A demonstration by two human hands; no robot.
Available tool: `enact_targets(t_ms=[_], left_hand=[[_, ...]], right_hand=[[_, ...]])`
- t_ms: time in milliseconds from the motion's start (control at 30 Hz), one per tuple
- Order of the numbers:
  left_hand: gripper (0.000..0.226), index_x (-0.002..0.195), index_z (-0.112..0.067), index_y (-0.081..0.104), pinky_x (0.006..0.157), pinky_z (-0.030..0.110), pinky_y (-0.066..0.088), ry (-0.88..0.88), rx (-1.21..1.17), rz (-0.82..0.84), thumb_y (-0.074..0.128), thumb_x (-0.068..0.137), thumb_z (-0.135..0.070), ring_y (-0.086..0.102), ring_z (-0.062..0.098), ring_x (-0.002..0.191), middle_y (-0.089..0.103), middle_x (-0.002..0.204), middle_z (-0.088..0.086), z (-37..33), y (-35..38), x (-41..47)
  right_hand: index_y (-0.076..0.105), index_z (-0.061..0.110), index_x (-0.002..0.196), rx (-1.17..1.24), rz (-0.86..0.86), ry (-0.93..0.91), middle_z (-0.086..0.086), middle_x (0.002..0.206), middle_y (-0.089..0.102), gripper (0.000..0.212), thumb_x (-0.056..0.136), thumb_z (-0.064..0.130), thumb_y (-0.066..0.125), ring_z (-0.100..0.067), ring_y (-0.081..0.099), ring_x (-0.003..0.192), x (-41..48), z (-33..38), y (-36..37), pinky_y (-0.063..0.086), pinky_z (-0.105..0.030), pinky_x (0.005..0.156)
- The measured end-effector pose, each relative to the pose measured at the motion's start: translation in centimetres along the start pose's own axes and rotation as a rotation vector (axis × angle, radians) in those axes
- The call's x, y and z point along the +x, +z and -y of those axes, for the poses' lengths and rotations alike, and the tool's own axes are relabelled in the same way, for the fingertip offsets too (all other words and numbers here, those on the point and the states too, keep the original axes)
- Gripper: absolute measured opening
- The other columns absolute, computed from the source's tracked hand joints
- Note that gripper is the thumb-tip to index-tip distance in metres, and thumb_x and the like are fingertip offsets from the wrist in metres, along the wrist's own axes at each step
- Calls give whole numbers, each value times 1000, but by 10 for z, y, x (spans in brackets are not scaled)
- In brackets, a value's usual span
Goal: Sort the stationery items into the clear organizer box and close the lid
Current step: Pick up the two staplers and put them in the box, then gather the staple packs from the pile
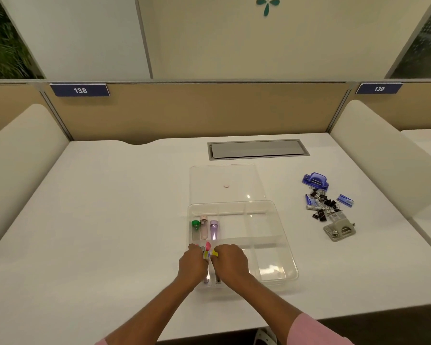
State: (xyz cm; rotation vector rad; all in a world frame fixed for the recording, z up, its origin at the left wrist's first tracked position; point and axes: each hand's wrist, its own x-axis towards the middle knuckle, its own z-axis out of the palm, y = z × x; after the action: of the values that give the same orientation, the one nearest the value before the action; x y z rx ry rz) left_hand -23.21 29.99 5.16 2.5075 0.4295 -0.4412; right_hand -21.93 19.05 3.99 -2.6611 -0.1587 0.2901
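Note:
The clear organizer box (271, 245) lies open on the white desk, its clear lid (224, 180) flat behind it. In its left compartment stand a green-capped tube (195, 229), a pink one (203, 226) and a purple one (214, 229). My left hand (192, 263) and right hand (230, 261) are both over the near-left compartment, closed around highlighters (207, 250) with pink and yellow tips between them. Off to the right lies a pile of black binder clips (325, 205), staple boxes (345, 200), a blue hole punch (315, 180) and a grey hole punch (340, 230).
A grey cable hatch (258, 149) is set into the desk behind the lid. Padded dividers rise on the left (23, 155) and right (383, 155). The desk's front edge runs just below my forearms.

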Motion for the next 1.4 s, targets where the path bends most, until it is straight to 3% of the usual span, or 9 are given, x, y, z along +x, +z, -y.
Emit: enact_targets(t_ms=[133,367,467,600,800,1000,1100,1233,1400], left_hand=[[30,119,-2,45,76,26,50,-9,13,9,55,94,-15,66,25,95,65,109,13,-1,1,1],[34,120,-3,46,73,26,44,77,122,31,56,88,-12,64,24,100,65,111,10,-5,5,-1],[33,120,-3,46,73,25,45,121,143,10,54,90,-15,65,23,97,67,108,10,-9,3,-1],[26,111,-8,47,67,32,48,123,151,-77,50,90,-22,65,26,88,67,99,7,-20,-3,0],[26,106,-13,53,71,32,50,218,34,-222,47,93,-35,60,22,81,64,94,3,-50,-6,10],[42,121,-13,53,82,33,48,262,-72,-172,52,90,-42,63,24,101,70,104,4,-102,6,20],[42,121,-14,51,79,31,49,273,-169,-115,54,90,-42,66,21,94,70,101,2,-135,14,22],[37,116,-16,50,80,45,57,319,-337,12,56,89,-41,70,15,72,67,82,-6,-179,28,31],[33,114,-13,52,81,43,57,319,-455,45,59,90,-35,71,18,74,69,85,2,-238,45,52]], right_hand=[[73,15,86,52,7,4,-9,84,72,23,90,25,52,-24,64,83,5,-2,4,51,-31,68],[70,12,75,120,7,5,-10,80,72,23,84,9,49,-24,65,77,7,-7,5,42,-27,60],[73,14,79,163,-17,-10,-7,81,74,26,87,11,49,-21,65,76,7,-10,3,54,-32,69],[77,13,91,212,-96,-25,-5,93,75,26,87,14,51,-21,67,91,4,-14,-8,55,-36,78],[74,16,105,370,-193,92,0,107,74,26,89,18,54,-14,67,101,4,-34,-38,51,-26,88],[75,5,82,490,-254,169,-9,82,75,22,86,17,57,-23,69,81,3,-73,-75,55,-33,75],[74,4,78,541,-285,218,-8,77,74,22,86,19,59,-21,68,77,9,-101,-93,54,-31,74],[67,-3,72,591,-336,279,-20,75,68,35,85,28,61,-33,64,77,22,-145,-116,51,-37,70],[63,-4,67,597,-382,318,-22,71,66,41,87,32,61,-35,62,74,44,-196,-148,42,-30,60]])
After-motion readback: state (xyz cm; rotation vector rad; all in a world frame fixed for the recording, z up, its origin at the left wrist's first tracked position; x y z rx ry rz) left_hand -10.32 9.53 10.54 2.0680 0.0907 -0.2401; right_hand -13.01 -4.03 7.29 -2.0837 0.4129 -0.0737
